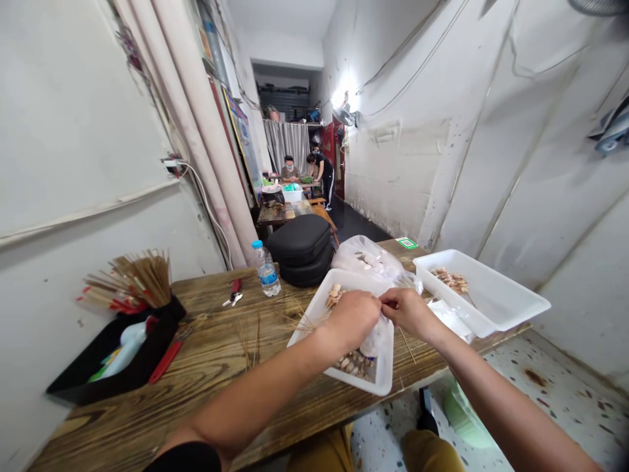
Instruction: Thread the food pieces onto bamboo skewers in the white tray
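Both hands meet over a white plastic tray on the wooden table. My left hand is curled closed at the top of a small clear plastic bag in the tray. My right hand pinches at the same spot, its fingertips against those of the left. The bag's upper edge is mostly hidden by the fingers. Skewered pale food pieces lie in the near part of the tray, and more skewers with food lie at its far end, sticks pointing left.
A second white tray holding skewers stands right. Behind are a larger plastic bag, a black bag and a water bottle. Keys, loose sticks and a black bin with bamboo sticks are left. Two people are farther back.
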`<state>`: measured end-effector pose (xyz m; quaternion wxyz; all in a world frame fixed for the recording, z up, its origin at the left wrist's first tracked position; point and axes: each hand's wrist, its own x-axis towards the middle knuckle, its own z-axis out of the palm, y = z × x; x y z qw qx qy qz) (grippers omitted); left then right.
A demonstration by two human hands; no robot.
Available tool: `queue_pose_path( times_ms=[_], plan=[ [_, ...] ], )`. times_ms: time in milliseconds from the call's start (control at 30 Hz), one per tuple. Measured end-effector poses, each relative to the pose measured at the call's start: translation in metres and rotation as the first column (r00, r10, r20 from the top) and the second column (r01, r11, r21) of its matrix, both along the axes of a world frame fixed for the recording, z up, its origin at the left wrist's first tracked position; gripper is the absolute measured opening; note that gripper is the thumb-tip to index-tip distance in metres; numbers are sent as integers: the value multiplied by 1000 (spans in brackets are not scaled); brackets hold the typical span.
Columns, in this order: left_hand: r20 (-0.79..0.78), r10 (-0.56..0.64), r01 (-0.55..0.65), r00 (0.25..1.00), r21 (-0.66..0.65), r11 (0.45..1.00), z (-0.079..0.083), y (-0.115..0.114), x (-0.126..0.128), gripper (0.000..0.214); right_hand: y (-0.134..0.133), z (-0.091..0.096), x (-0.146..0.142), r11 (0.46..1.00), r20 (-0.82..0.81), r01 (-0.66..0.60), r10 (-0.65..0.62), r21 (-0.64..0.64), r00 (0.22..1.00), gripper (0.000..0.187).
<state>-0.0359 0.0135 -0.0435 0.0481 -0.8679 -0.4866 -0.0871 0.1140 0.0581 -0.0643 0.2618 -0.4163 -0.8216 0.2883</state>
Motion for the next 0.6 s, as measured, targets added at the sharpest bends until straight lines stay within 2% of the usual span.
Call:
queue_pose_path(
  times_ms=[100, 167, 200, 267, 333, 400, 500, 600],
  plan=[
    [-19, 68, -69, 998, -60, 996, 7, 0, 8, 24, -3, 6, -4, 991, 90, 19, -31, 130, 995, 17],
    [-9, 73, -73, 997, -43, 996, 7, 2, 9, 22, -4, 9, -4, 977, 119, 45, -71, 208, 990, 15],
    [12, 56, -56, 998, -14, 998, 5, 3, 9, 22, -4, 9, -4, 977, 117, 55, -80, 204, 990, 15],
    [79, -4, -2, 997, 65, 998, -3, 5, 5, 19, -4, 8, -1, 993, 84, 37, -47, 110, 995, 16],
    [176, -67, 41, 982, 143, 989, -15, 8, -2, 14, -4, 5, 3, 1000, 20, -10, 10, -7, 1000, 18],
    [294, -116, 58, 949, 200, 978, -28, 10, -8, 10, -5, 2, 5, 997, -37, -34, 32, -71, 999, 20],
    [397, -134, 48, 908, 219, 975, -37, 7, -14, 13, -8, -3, 5, 1000, -60, -3, 2, -20, 998, 20],
    [310, -81, 35, 947, 152, 988, -28, 0, -12, 13, -11, -5, 0, 991, -61, 69, -62, 117, 996, 19]
  ],
)
